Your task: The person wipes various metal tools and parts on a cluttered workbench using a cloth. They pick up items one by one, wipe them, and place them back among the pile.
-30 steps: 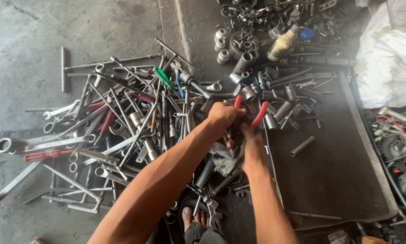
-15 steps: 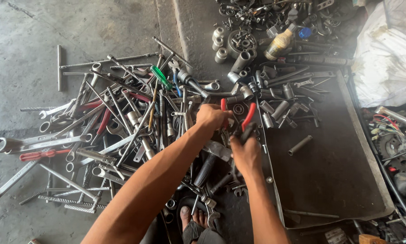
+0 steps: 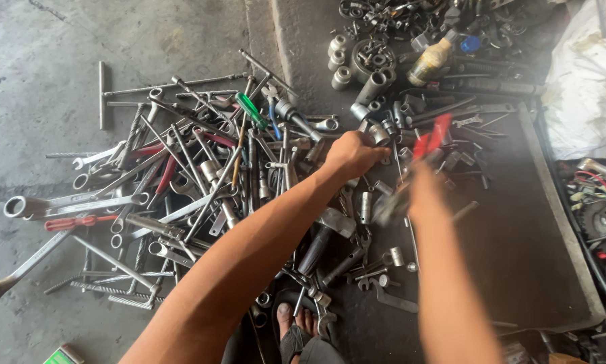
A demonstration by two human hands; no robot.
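Since half a second ago both hands have parted: the left hand has reached up to the sockets, and the right hand has swung off to the right with the pliers, which earlier sat between the two hands.

At far left a long ring spanner lies on the concrete floor, its end cut off by the frame edge. Next comes the spanner pile, many crossed over one another, with a red-handled tool low on its left side and a green screwdriver near the top.

Right of the pile, the left hand is curled over a cluster of sockets; its fingers hide what they touch, so I cannot tell whether it grips one. Just beside it to the right, the right hand is badly blurred. It seems clenched on the pliers, whose red handles stick up above it, well clear of the left hand, but the blur hides the grasp itself and the jaws below.

Further right lies the dark metal tray, then a white sack cut off at the edge. At the bottom centre a bare foot shows between the forearms, partly hidden.
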